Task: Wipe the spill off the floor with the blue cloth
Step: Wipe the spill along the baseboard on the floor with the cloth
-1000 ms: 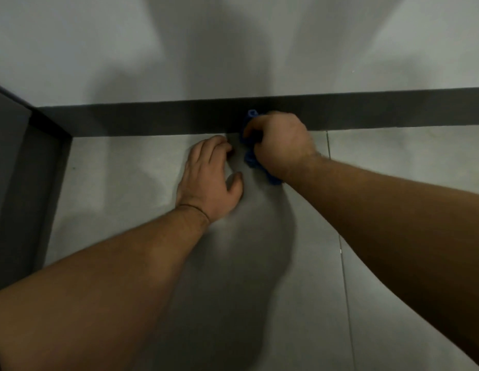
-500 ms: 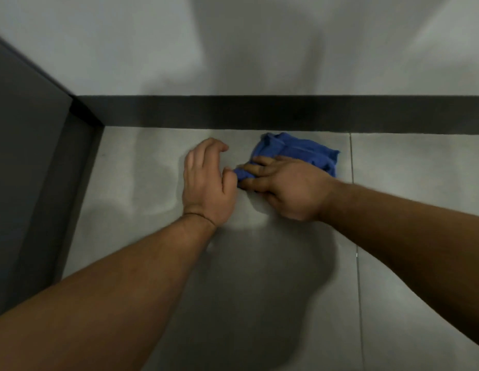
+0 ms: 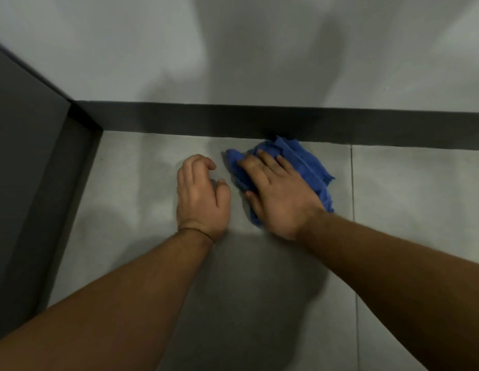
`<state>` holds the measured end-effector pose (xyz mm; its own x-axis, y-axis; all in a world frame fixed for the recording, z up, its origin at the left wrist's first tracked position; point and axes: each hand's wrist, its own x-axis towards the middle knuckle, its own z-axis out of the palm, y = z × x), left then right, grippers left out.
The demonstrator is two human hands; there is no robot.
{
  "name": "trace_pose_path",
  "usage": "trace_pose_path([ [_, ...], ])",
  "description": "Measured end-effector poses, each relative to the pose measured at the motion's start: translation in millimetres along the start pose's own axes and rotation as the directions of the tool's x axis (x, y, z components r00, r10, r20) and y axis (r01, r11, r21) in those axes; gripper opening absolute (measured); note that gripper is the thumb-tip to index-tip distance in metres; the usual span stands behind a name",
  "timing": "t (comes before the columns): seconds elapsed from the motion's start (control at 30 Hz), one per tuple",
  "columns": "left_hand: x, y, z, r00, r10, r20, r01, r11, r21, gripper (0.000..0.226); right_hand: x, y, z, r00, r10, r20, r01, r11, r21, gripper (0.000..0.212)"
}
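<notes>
A crumpled blue cloth [image 3: 305, 164] lies on the grey tiled floor [image 3: 142, 183], close to the dark skirting. My right hand [image 3: 278, 194] presses flat on top of the cloth with fingers spread, covering its near left part. My left hand [image 3: 201, 194] rests on the bare floor just left of the cloth, fingers curled, holding nothing. No spill shows on the tiles; shadows from my arms darken the floor in front of me.
A dark skirting band [image 3: 233, 119] runs along the pale wall [image 3: 233, 49] behind the cloth. A dark panel [image 3: 21, 156] stands along the left side and meets the skirting in a corner. A tile joint [image 3: 353, 210] runs past the cloth's right edge.
My right hand went from gripping the bunched cloth at the skirting to lying flat on it, spread out on the floor. The left hand stayed put on the floor and curled its fingers.
</notes>
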<state>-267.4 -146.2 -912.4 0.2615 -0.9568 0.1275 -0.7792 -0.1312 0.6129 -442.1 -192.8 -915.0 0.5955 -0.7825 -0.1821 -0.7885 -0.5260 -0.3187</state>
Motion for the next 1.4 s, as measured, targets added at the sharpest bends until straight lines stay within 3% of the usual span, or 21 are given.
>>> trace_pose_path([
  [0.13,1,-1,3,1.000,0.021,0.012,-0.021,1.000,0.001,0.033,22,-12,-3,0.986,-0.150,0.078,0.151,0.988,-0.008,0.060],
  [0.23,3,-4,5,0.999,0.038,0.009,-0.038,0.999,0.007,0.034,51,-14,-9,0.979,-0.166,0.114,0.172,0.984,-0.045,0.062],
  [0.43,2,-1,4,0.993,0.019,0.116,-0.035,0.990,0.134,0.055,50,1,-2,0.999,-0.023,0.029,0.025,0.998,-0.054,0.061],
  [0.53,3,2,4,0.979,0.082,0.187,-0.119,0.973,0.200,0.054,38,17,-4,1.000,0.023,-0.003,-0.023,0.997,-0.074,0.061],
  [0.73,-2,35,18,0.926,0.215,0.309,-0.282,0.940,0.192,0.058,1,66,-13,0.995,0.098,-0.034,-0.100,0.993,-0.060,0.056],
  [1.07,-11,84,45,0.878,0.245,0.411,-0.335,0.928,0.163,0.063,-65,138,-33,0.972,0.221,-0.082,-0.224,0.974,-0.039,0.053],
  [1.4,-19,126,76,0.829,0.287,0.480,-0.409,0.897,0.168,0.067,-136,213,-41,0.872,0.462,-0.160,-0.466,0.885,0.011,0.053],
])
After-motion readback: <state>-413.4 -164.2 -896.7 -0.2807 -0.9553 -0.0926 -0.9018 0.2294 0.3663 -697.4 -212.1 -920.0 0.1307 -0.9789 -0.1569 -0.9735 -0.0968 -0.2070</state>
